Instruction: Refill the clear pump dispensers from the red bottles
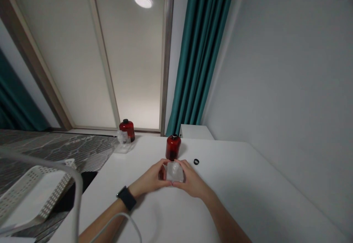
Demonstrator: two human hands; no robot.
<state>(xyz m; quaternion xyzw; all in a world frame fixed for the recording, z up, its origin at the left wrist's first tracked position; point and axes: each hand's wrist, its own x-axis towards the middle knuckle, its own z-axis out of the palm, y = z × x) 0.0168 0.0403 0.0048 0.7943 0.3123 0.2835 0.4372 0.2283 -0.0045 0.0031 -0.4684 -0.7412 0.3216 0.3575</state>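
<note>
From here I see a white counter (226,202) across the lower frame; at its centre the left hand (154,177) and right hand (192,180) share a clear block (175,172), each grip curled against one side. Beyond rise frosted doors (131,70), upper left, and a teal curtain (202,59), top centre.

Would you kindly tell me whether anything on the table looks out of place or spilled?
Only the small black ring looks slightly odd: it lies loose on the white table, right of the nearer red bottle, attached to nothing. I see no spill.
</note>
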